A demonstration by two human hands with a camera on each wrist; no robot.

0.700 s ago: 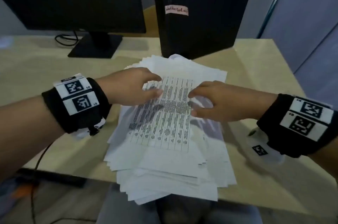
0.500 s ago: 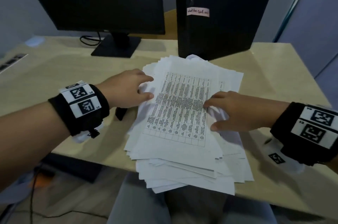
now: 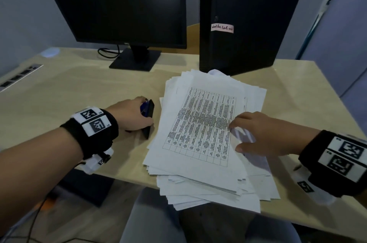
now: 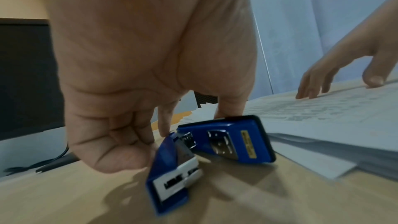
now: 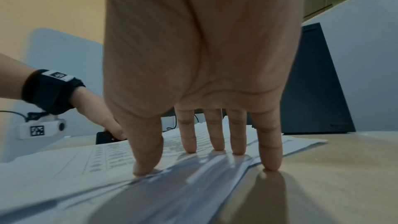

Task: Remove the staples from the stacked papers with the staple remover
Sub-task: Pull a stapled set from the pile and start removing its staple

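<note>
Blue staple remover (image 4: 217, 146) lay on the desk (image 3: 83, 92) just left of the paper stack (image 3: 208, 139), with the left hand (image 3: 131, 115) curled round it. Straight, spread fingers (image 5: 189, 135) of the right hand (image 3: 264, 135) pressed on the stack's right side.

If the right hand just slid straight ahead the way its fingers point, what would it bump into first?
Probably nothing soon: the right hand lies on the stacked papers, fingers pointing left across them. Beyond the stack's far edge sit the blue tool and the left hand, likely first.
</note>
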